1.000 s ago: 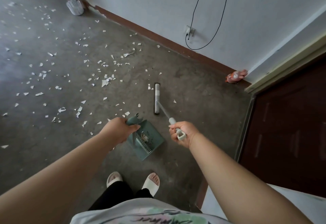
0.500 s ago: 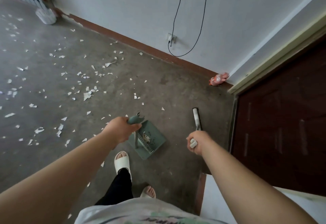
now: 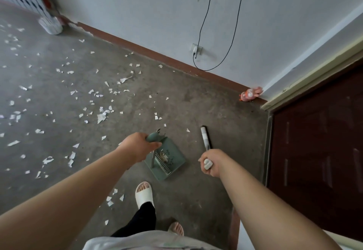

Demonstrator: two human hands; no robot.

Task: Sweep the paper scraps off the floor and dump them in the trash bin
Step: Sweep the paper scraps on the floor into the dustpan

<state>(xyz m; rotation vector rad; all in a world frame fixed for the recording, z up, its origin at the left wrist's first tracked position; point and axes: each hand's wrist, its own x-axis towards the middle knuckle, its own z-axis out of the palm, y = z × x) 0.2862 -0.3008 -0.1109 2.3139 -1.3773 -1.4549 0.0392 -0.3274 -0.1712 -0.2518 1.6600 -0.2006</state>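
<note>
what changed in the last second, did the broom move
The right hand has pulled the broom back from in front of the dustpan to its right side, nearer the door, handle now steeper. One slippered foot has stepped forward. Nothing was taken up or let go: the left hand still grips the dustpan, the right the broom, and the paper scraps lie unswept.

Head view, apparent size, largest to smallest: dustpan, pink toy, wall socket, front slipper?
1. dustpan
2. front slipper
3. pink toy
4. wall socket
The toy and socket sit farther from the camera than the other two, so this ranks looks only, not true size.
</note>
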